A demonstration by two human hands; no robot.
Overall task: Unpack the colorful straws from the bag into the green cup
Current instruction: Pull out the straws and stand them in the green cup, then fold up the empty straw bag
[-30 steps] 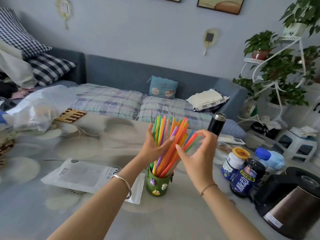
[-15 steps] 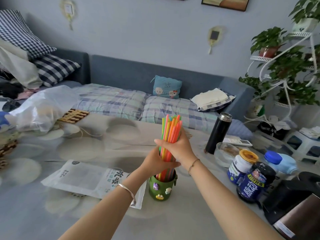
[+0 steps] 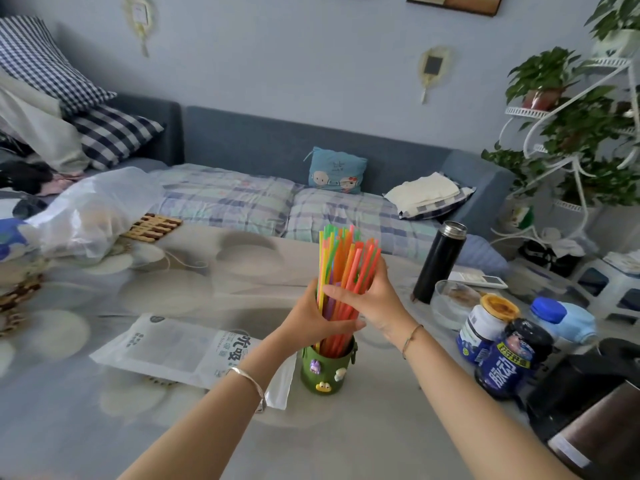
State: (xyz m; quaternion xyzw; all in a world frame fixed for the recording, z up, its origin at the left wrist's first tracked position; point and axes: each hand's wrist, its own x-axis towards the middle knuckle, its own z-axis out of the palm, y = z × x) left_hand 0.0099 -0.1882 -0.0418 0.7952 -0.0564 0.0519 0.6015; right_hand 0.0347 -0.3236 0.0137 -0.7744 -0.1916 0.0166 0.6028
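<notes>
A bundle of colorful straws [image 3: 346,258] stands upright in the green cup [image 3: 327,370], which has small cartoon figures on its front and sits on the table. My left hand [image 3: 308,320] grips the bundle from the left, just above the cup's rim. My right hand [image 3: 374,299] wraps round the bundle from the right, slightly higher. The straws' tops fan out a little above my hands. The flat white straw bag [image 3: 173,348] lies on the table left of the cup.
A black thermos [image 3: 438,261], a glass bowl [image 3: 453,301], several jars and bottles [image 3: 512,358] and a dark kettle [image 3: 595,410] crowd the table's right side. A crumpled clear plastic bag [image 3: 90,209] lies at the far left. A sofa stands behind the table.
The straws were fanned wide with both hands apart; my hands have closed round them and gathered them into a tight upright bundle in the cup.
</notes>
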